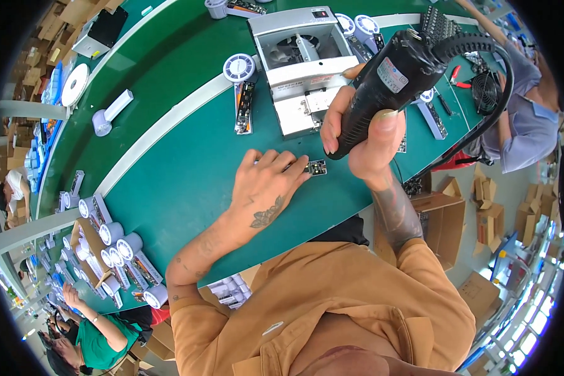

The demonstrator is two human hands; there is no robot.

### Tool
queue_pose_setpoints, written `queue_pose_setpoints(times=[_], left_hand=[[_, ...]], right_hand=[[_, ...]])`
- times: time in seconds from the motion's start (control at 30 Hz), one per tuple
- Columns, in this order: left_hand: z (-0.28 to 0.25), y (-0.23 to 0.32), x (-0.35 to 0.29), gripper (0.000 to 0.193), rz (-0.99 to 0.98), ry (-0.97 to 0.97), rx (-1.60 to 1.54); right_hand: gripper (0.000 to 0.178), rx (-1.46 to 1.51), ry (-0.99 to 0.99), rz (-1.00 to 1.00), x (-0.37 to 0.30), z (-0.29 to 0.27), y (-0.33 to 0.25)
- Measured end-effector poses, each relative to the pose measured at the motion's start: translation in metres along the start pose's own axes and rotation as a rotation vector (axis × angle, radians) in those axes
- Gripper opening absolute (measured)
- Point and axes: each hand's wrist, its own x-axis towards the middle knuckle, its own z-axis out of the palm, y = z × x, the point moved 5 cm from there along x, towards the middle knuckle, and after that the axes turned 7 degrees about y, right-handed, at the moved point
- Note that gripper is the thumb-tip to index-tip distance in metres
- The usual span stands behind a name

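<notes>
My right hand [373,141] is wrapped round a thick black electric screwdriver [382,84], its cord curving off to the right. The tool is held above the table, and its lower tip is hidden. Flat on the green table, my left hand [266,178] has its fingertips closed on a small circuit board [318,167], whose right end shows past the fingers. Just beyond both hands stands a silvery screw feeder [294,81] with an open top. A white round-headed housing [239,67] with a board in its handle lies left of the feeder.
Several similar white housings [128,247] crowd the table's left end. A lone housing [103,120] lies on the darker green belt. Right of me are red-handled pliers [460,83], a coiled black cable [485,93] and a co-worker [526,125]. Another person [103,338] works at lower left.
</notes>
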Motion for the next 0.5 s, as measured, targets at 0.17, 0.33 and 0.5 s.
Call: queue_pose_setpoints(times=[0.17,0.33,0.5], left_hand=[[0.001,-0.001,-0.002,0.026,0.008,0.003,0.022],[0.001,0.000,-0.002,0.026,0.008,0.011,0.027],[0.001,-0.001,-0.002,0.025,0.015,0.015,0.030]], right_hand=[[0.090,-0.002,-0.028,-0.041,-0.008,0.000,0.003],[0.089,0.008,-0.028,0.003,-0.011,-0.006,0.003],[0.089,0.059,-0.019,0.049,-0.010,-0.006,0.009]])
